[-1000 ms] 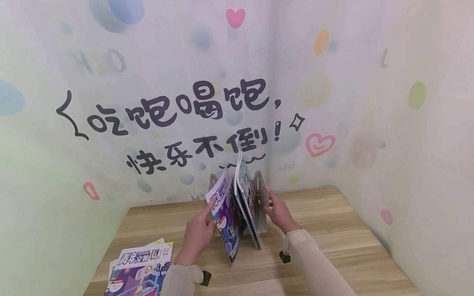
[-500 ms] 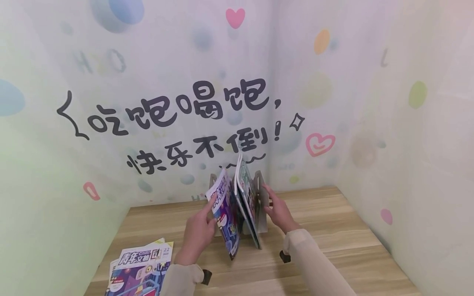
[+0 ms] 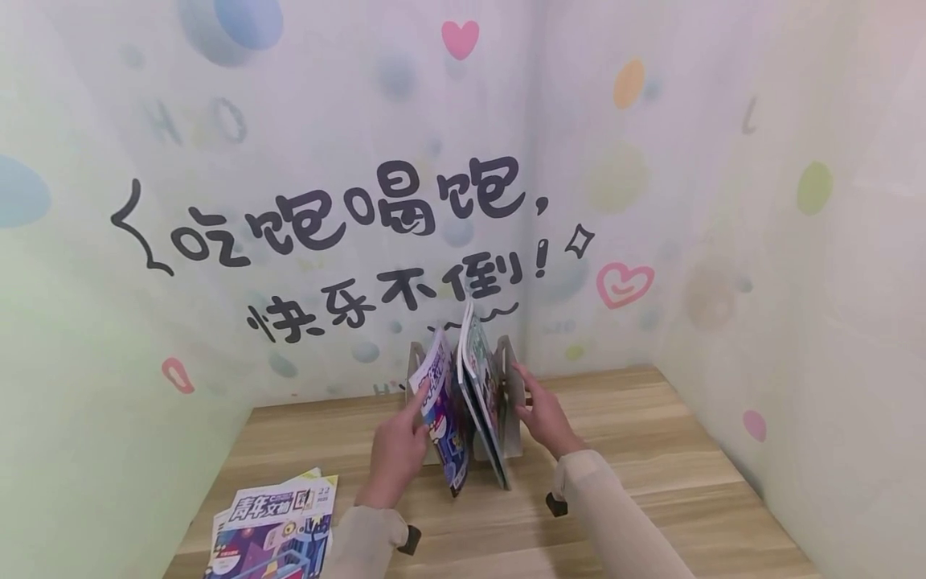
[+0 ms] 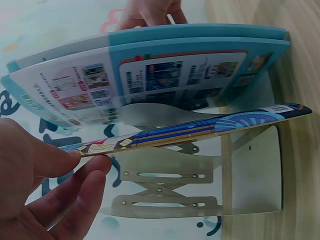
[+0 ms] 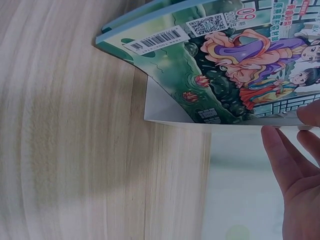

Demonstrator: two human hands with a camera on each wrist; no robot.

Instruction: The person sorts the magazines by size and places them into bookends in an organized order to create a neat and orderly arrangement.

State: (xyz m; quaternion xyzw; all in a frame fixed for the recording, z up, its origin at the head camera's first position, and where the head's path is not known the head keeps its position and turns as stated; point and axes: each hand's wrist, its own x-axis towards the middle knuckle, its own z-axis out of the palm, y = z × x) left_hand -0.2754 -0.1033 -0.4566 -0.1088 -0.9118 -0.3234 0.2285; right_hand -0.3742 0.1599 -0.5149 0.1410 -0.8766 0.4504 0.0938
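A purple-covered magazine (image 3: 443, 426) stands almost upright in the left part of a grey metal expandable book rack (image 4: 250, 170). My left hand (image 3: 398, 454) pinches its near edge between thumb and fingers; the left wrist view shows it nearly edge-on, over the rack's crossed slats. To its right, two thicker green-edged magazines (image 5: 165, 60) lean in the rack, an illustrated cover facing right. My right hand (image 3: 550, 422) grips the rack's right end plate (image 3: 512, 410), thumb on the inner side and fingers outside. The rack's middle is hidden behind the magazines in the head view.
A small stack of magazines (image 3: 271, 535) lies flat on the wooden table (image 3: 615, 482) at the front left. Behind the rack rises a decorated wall (image 3: 325, 161) with large black writing, and another wall (image 3: 796, 322) borders the table's right side.
My left hand has shifted slightly right and away from me, carrying the purple magazine deeper into the rack. The right hand stays at the end plate.
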